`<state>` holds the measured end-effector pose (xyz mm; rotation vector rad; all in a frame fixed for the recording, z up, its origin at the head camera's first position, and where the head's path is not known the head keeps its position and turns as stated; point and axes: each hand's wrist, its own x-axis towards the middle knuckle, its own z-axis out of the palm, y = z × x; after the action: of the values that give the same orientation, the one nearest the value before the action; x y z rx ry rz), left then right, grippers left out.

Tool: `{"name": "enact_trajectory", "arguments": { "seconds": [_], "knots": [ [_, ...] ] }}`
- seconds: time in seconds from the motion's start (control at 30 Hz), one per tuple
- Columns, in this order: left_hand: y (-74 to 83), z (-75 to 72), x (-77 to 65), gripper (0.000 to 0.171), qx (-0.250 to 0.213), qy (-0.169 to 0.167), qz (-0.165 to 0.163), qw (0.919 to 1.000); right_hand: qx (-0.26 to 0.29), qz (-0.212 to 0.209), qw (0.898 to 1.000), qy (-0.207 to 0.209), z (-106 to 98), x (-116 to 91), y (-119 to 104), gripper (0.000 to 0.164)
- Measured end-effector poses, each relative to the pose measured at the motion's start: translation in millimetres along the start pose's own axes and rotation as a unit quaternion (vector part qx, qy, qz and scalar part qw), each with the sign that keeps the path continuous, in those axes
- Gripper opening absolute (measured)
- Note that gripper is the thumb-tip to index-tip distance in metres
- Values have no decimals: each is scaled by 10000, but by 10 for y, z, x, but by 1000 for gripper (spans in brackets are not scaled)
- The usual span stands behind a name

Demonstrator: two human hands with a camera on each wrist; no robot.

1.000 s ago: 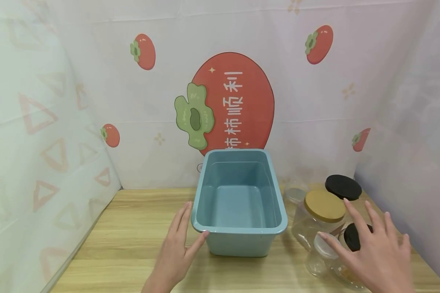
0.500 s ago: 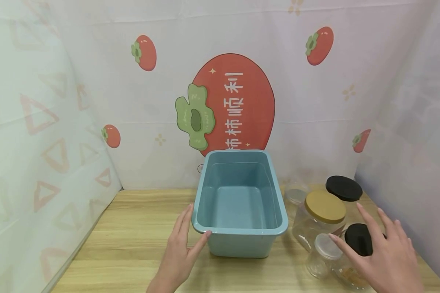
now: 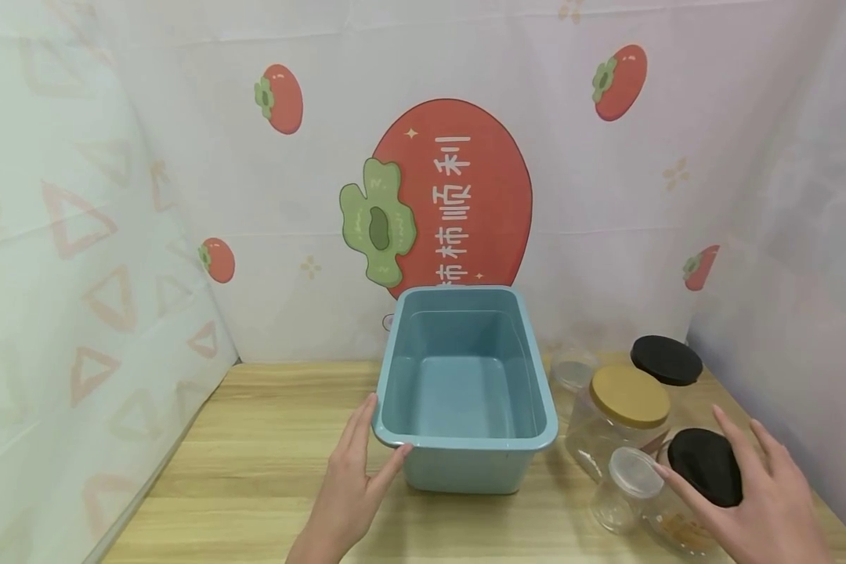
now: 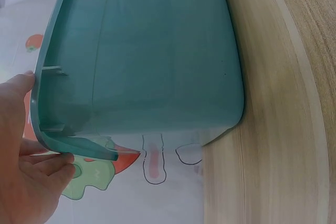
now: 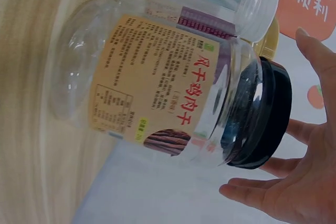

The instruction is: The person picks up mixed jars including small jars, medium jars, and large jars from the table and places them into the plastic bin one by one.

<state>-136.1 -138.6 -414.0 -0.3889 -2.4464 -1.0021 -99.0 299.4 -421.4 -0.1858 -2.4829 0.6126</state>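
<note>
A blue-green plastic bin [image 3: 465, 470] sits mid-table, its inside bare. My left hand [image 3: 348, 486] holds the near-left corner of its rim, thumb on the front edge and fingers along the side; in the left wrist view, the fingertips [image 4: 65, 158] lie under the lip. On the right stands a clear jar with a black lid [image 3: 705, 468], its tan printed label [image 5: 157, 77] facing the right wrist camera. Around that lid, my right hand [image 3: 768, 501] spreads its fingers and thumb, gripping nothing. A small clear jar with a translucent cap [image 3: 627, 486] stands beside it, near the thumb tip.
Behind these stand a gold-lidded jar [image 3: 630, 395], another black-lidded jar [image 3: 666, 360] and a clear container [image 3: 573, 372] close to the bin's right side. Cloth walls [image 3: 310, 313] with persimmon prints enclose the wooden table [image 3: 254, 446] at the back and both sides.
My right hand has shifted rightward, uncovering more of the near black lid and the small jar's cap. The left hand stays at the bin's corner, and the bin and jars stand as before.
</note>
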Motion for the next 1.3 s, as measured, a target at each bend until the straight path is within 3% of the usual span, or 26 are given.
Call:
{"name": "enact_trajectory", "arguments": {
  "seconds": [0.17, 0.4, 0.73, 0.97, 1.3],
  "knots": [
    [9, 7, -5, 79, 75, -38, 14, 10000, 38, 20, 9996, 273, 34, -45, 64, 106],
    [23, 12, -17, 79, 136, -141, -22, 9998, 116, 243, 9994, 228, 63, -91, 107, 104],
    [19, 17, -18, 80, 175, -278, -144, 9994, 128, 28, 9989, 450, 130, -130, 199, 99],
    [2, 23, -18, 80, 229, -271, -149, 9993, -95, 150, 9998, -15, 139, -145, 241, 102],
    [-1, 20, 0, 84, 294, -371, -166, 9987, 301, -381, 9979, 432, 193, -182, 329, 107]
  ]
}}
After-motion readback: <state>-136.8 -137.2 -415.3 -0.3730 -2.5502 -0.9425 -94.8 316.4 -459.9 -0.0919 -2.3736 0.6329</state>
